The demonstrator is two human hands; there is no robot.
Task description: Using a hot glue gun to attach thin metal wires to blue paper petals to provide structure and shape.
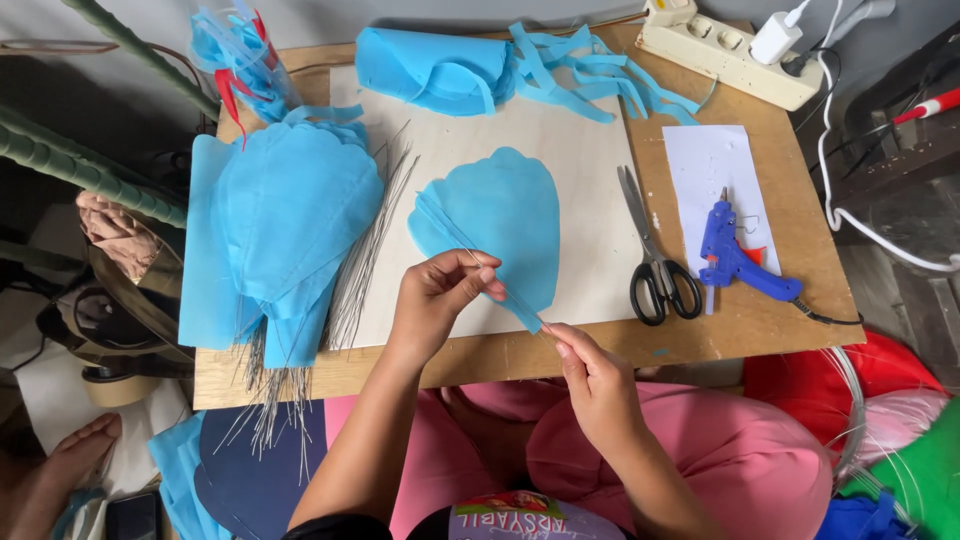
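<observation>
A stack of blue petals (285,215) and thin wires (365,250) lie at the desk's (740,330) left. The left hand (440,300) pinches a blue strip (480,265) lying across the single petal (505,225); the right hand (595,385) pinches its lower end. Scissors (655,260) and a glue gun (735,255) rest to the right.

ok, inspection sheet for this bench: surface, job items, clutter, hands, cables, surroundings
Surface: wooden table with pale board on top.
Job's things: blue petal, thin strip along it.
Clutter: petal stack, wires, scissors, glue gun on white paper, blue scraps.
Grippers: left hand pinches the strip; right hand holds its lower end.
Cables: power strip, white cable.
Surroundings: pink cloth below.
</observation>
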